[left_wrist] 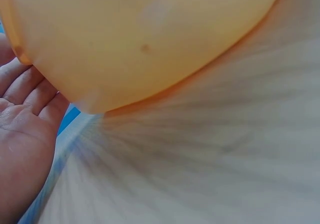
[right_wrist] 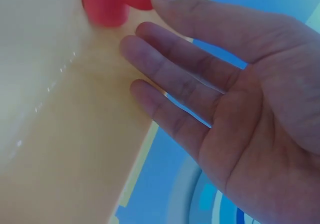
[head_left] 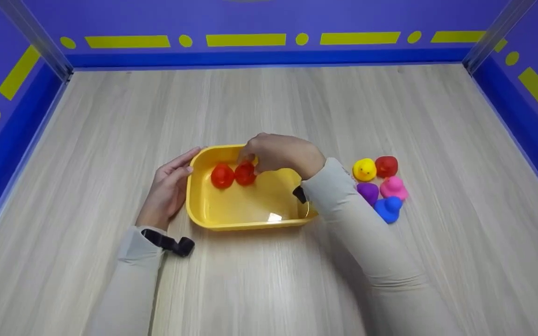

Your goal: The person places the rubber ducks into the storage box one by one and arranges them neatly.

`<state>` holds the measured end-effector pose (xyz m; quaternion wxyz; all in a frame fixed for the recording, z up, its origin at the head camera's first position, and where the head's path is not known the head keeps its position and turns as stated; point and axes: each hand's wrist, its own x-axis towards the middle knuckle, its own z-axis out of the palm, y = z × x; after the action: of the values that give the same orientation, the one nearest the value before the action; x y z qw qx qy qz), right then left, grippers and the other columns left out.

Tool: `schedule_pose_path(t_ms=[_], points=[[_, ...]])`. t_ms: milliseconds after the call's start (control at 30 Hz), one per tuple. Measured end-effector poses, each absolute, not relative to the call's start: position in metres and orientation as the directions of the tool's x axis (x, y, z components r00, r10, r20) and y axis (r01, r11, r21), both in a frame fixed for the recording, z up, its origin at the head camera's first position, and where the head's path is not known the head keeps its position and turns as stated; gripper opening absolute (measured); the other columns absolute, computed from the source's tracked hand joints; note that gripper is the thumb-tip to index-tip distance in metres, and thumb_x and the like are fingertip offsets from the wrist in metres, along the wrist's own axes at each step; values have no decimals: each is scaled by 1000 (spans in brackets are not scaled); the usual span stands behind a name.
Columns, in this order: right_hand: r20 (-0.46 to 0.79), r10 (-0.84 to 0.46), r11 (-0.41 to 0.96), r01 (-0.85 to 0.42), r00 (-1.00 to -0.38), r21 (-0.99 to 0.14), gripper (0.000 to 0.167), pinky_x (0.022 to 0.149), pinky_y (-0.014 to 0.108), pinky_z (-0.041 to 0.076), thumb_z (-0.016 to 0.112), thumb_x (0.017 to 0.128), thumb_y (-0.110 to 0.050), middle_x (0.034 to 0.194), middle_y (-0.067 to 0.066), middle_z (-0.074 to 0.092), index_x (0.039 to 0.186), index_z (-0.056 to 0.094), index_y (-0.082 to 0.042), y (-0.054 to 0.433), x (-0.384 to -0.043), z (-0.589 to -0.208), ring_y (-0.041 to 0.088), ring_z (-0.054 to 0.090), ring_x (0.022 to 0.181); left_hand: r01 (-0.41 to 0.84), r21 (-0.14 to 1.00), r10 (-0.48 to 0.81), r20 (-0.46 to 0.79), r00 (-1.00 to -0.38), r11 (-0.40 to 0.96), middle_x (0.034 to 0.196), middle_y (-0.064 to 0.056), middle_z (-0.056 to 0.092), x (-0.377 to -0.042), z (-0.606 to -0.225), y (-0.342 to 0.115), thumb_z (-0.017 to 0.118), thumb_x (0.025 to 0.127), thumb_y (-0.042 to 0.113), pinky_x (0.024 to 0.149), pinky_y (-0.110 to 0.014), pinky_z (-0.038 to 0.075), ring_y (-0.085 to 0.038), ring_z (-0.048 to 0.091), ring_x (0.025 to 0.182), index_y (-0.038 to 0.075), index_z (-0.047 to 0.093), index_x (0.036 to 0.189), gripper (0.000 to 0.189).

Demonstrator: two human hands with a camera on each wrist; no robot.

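Observation:
A yellow plastic tub (head_left: 231, 205) stands on the table, two red rubber ducks inside near its far left part. At the tub's left end, my left hand (head_left: 166, 186) holds the wall, thumb at the rim and fingers along the outside. My right hand (head_left: 287, 154) reaches over the far rim and pinches one red rubber duck (head_left: 244, 174) between thumb and forefinger. Beside that duck sits the other red rubber duck (head_left: 222, 176). In the right wrist view the remaining fingers (right_wrist: 175, 84) stretch out loosely; the forefinger is mostly hidden there.
Right of the tub, partly behind the right sleeve, a cluster holds a yellow duck (head_left: 364, 170), a red duck (head_left: 386, 166), a pink duck (head_left: 394, 188), a purple duck (head_left: 368, 192) and a blue duck (head_left: 388, 209). Blue panels (head_left: 269, 21) border the wooden table (head_left: 269, 102).

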<state>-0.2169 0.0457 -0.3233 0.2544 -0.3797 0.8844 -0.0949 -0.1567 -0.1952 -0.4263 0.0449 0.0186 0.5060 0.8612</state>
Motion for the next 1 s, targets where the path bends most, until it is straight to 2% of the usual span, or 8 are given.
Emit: schedule_pose_path(t_ms=[300, 533, 833, 1000], points=[[-366, -700, 714, -613, -613, -339, 41, 97, 34, 51, 68, 87, -7, 121, 4, 65, 127, 64, -17, 61, -216, -315, 21, 57, 105, -56, 873, 90, -14, -996, -484, 124, -4, 65, -157, -426, -195, 44, 89, -9, 104, -27, 46, -16, 56, 122, -5, 54, 132, 44], [-340, -694, 719, -602, -634, -347, 43, 94, 33, 54, 68, 87, -6, 122, 6, 65, 128, 64, -17, 74, -213, -304, 21, 58, 106, -52, 869, 92, -7, -996, -492, 124, -5, 65, -157, -426, -195, 44, 89, -9, 104, -27, 46, -16, 56, 122, -4, 57, 130, 43], [-270, -726, 685, -632, -632, -364, 41, 93, 34, 55, 69, 86, -7, 122, 7, 66, 126, 64, -14, 93, -209, -294, 22, 61, 107, -48, 884, 99, -2, -995, -464, 126, -5, 64, -157, -425, -194, 44, 90, -8, 104, -28, 46, -16, 56, 123, -8, 47, 136, 46], [-236, -728, 678, -624, -644, -388, 41, 91, 34, 56, 70, 85, -7, 122, 6, 66, 125, 65, -13, 107, -209, -291, 23, 62, 107, -55, 883, 100, -9, -995, -467, 127, -5, 64, -156, -426, -195, 44, 90, -8, 104, -29, 46, -16, 55, 124, -9, 47, 136, 46]])
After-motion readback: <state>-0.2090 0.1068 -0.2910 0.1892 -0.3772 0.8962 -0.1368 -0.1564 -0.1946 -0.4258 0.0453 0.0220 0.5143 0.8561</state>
